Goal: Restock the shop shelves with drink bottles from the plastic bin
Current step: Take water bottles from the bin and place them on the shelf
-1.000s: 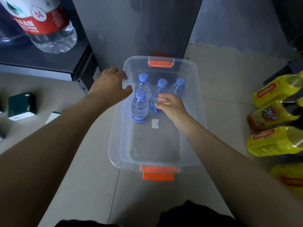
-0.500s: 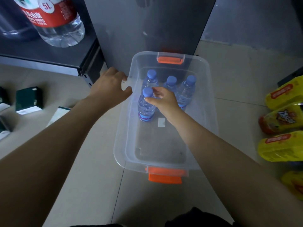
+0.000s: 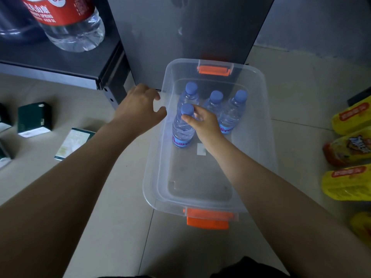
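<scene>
A clear plastic bin with orange latches sits on the tiled floor. Several small water bottles with blue caps stand upright in its far half. My right hand reaches into the bin and grips the neck of the nearest bottle, just under its cap. Behind it stand three more bottles. My left hand hovers at the bin's left rim, fingers loosely curled, holding nothing. A dark metal shelf lies at the upper left.
A large 5 L water jug with a red label lies on the dark shelf. Green boxes and a flat pack lie on the floor at left. Yellow bottles lie along the right edge.
My right hand has shifted left from the middle bottles to the nearest bottle and closed round its neck. The left hand stays by the bin's rim. The view has tilted slightly.
</scene>
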Action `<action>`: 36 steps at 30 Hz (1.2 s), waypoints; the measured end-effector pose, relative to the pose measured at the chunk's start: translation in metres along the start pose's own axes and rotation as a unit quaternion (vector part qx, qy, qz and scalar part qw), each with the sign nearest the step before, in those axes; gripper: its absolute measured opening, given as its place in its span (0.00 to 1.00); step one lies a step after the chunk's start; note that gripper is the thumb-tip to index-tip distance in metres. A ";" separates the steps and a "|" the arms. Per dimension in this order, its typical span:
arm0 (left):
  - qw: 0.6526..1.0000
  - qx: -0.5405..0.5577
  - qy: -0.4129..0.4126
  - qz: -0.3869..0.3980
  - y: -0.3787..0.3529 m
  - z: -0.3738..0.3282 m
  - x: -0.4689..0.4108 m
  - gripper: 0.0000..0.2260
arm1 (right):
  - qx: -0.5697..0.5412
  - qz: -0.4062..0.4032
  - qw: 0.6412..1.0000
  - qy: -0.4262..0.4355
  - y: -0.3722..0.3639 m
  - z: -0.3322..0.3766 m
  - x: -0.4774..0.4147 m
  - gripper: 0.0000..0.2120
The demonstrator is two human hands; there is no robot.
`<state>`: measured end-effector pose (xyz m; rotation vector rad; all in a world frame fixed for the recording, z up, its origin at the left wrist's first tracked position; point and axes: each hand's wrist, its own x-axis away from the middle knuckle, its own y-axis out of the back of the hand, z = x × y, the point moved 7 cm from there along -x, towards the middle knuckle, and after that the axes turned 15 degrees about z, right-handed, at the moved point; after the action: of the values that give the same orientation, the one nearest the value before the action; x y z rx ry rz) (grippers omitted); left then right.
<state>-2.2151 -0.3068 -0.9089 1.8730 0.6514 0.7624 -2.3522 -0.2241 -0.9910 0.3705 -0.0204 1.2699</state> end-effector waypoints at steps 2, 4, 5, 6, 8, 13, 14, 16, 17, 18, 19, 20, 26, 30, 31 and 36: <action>1.000 0.005 -0.001 -0.004 0.002 0.000 -0.001 0.16 | -0.018 -0.014 1.000 -0.004 0.008 -0.003 0.002 0.10; 1.000 0.010 -0.007 -0.009 0.007 -0.003 -0.003 0.16 | -0.041 -0.026 0.999 -0.006 0.016 -0.001 0.005 0.05; 1.000 0.010 -0.011 -0.009 0.009 -0.005 -0.004 0.16 | -0.051 -0.031 0.998 -0.003 0.020 0.002 0.007 0.03; 1.000 0.009 -0.016 -0.007 0.013 -0.008 -0.005 0.16 | -0.056 -0.035 0.998 -0.001 0.024 0.009 0.009 0.02; 1.000 0.007 -0.024 -0.001 0.022 -0.018 -0.005 0.16 | -0.065 -0.039 0.997 0.000 0.035 0.026 0.017 0.03; 0.999 0.021 -0.037 0.000 0.080 -0.051 0.010 0.15 | -0.132 -0.067 0.989 0.008 0.077 0.095 0.050 0.06; 0.999 0.019 -0.042 -0.003 0.097 -0.060 0.014 0.14 | -0.137 -0.080 0.987 0.009 0.088 0.112 0.058 0.06; 0.998 0.017 -0.057 -0.014 0.134 -0.081 0.023 0.14 | -0.155 -0.095 0.983 0.011 0.109 0.149 0.075 0.05; 0.998 0.014 -0.063 -0.015 0.153 -0.094 0.028 0.14 | -0.159 -0.100 0.982 0.013 0.120 0.168 0.084 0.04; 0.998 0.010 -0.066 -0.011 0.173 -0.107 0.033 0.14 | -0.158 -0.107 0.981 0.015 0.131 0.189 0.094 0.03; 0.997 0.006 -0.072 -0.006 0.193 -0.121 0.038 0.14 | -0.161 -0.115 0.980 0.017 0.143 0.210 0.105 0.03; 0.997 0.001 -0.082 -0.005 0.215 -0.137 0.043 0.14 | -0.171 -0.121 0.978 0.019 0.155 0.232 0.115 0.02; 0.990 -0.009 -0.138 0.005 0.355 -0.237 0.080 0.16 | -0.198 -0.177 0.963 0.052 0.238 0.385 0.193 0.04; 0.983 -0.002 -0.184 0.005 0.458 -0.311 0.115 0.17 | -0.189 -0.245 0.949 0.062 0.295 0.491 0.255 0.06; 0.979 -0.005 -0.204 0.006 0.485 -0.331 0.124 0.18 | -0.187 -0.263 0.944 0.071 0.308 0.522 0.273 0.05; 0.959 -0.014 -0.282 0.008 0.586 -0.401 0.162 0.22 | -0.151 -0.355 0.917 0.099 0.347 0.633 0.352 0.06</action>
<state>-2.3437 -0.1815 -0.2034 1.9452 0.2580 0.2168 -2.4504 0.0090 -0.2285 -0.0329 0.0838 0.5607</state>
